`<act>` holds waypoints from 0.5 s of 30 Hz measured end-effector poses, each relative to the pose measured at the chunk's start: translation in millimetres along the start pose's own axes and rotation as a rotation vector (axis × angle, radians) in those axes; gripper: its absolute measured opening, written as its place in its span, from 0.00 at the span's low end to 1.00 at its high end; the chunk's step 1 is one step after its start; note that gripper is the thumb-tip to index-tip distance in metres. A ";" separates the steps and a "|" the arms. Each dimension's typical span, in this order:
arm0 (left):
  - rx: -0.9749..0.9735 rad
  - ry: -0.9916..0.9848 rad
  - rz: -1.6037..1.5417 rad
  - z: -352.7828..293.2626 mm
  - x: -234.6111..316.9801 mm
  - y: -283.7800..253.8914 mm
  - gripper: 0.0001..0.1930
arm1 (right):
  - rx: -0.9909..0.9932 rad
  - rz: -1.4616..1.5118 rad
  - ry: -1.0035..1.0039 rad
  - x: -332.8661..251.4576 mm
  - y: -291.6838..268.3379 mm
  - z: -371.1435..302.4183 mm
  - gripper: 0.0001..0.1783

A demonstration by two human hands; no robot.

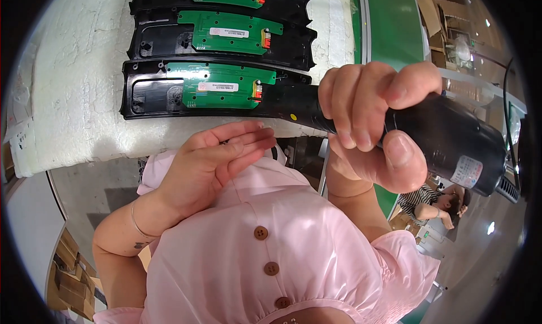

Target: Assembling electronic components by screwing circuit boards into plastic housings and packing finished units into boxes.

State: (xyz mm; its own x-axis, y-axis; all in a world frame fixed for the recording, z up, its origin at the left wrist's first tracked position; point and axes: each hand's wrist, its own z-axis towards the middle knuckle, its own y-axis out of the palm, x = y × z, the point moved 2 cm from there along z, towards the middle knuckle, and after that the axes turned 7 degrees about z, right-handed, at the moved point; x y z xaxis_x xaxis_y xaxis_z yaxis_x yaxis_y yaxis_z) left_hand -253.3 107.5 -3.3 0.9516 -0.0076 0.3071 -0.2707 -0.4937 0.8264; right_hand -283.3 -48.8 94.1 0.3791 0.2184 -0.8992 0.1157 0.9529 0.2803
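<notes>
My right hand (375,123) is wrapped round a black electric screwdriver (460,138), held nearly level with its thin front end toward the left. Its bit reaches the right end of a green circuit board (226,101), beside a red, white and yellow connector (258,92). Whether the bit touches a screw is too small to make out. The board lies on a curved black plastic panel (132,106), the nearest of several in a row. Close to the table's near edge, my left hand (206,157) is open with fingers stretched out, apart from the panel.
Behind lie a second black panel (164,39) with its board and more farther back. A white foam sheet (62,115) covers the table. Green surface (392,30) and cardboard boxes (432,19) stand at right, more boxes (73,276) at lower left. Another person (432,205) sits at lower right.
</notes>
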 end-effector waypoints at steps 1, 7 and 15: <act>-0.034 -0.030 0.046 -1.5 2.0 1.4 0.17 | 0.001 -0.009 0.006 0.7 0.2 0.0 0.16; 0.026 -0.094 -0.034 -5.8 -3.2 -1.4 0.18 | -0.008 -0.030 0.036 3.4 6.2 1.1 0.15; 0.131 0.049 0.079 -20.0 12.5 -8.3 0.17 | -0.009 -0.012 0.076 8.6 12.9 5.7 0.14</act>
State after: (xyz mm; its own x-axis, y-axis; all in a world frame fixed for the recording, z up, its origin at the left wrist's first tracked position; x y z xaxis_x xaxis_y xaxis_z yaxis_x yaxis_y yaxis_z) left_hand -242.1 128.9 3.1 0.9191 -0.0097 0.3939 -0.3196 -0.6029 0.7310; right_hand -273.3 -35.8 91.9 0.3066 0.2224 -0.9255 0.1113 0.9573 0.2669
